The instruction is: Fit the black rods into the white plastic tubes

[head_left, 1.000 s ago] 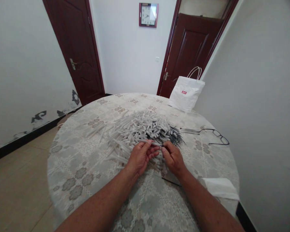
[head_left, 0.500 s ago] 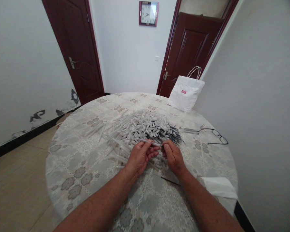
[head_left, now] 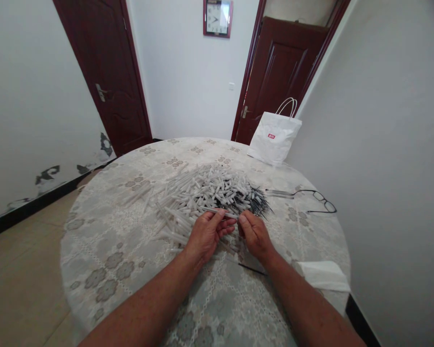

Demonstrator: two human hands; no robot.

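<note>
At the near edge of the heap of white pen barrels (head_left: pixel 198 195), both hands are working close together over the round worktop (head_left: pixel 104 250). The left hand (head_left: pixel 207 234) is curling its fingers and thumb around a single white barrel (head_left: pixel 217 211), which is lying across its fingertips and pointing toward the other hand. The right hand (head_left: pixel 253 233) is pinching its thumb and forefinger together at the barrel's right end; what is between them is too small to tell, so whether it is holding anything is unclear. A bundle of thin dark refills (head_left: pixel 257 205) is lying just beyond the right hand, at the right side of the heap. One dark refill (head_left: pixel 252 269) is lying alone on the cloth beside the right wrist.

Compared with half a second ago, the hands are keeping nearly the same grip and pose; the whole view is sitting a little further left and lower in the picture, which suggests the head has turned slightly rather than the things having moved.

A pair of glasses (head_left: pixel 316 200) is resting to the right of the heap, a white paper bag (head_left: pixel 274 139) is standing at the far edge, and a folded white tissue (head_left: pixel 321 275) is lying near the right forearm.
</note>
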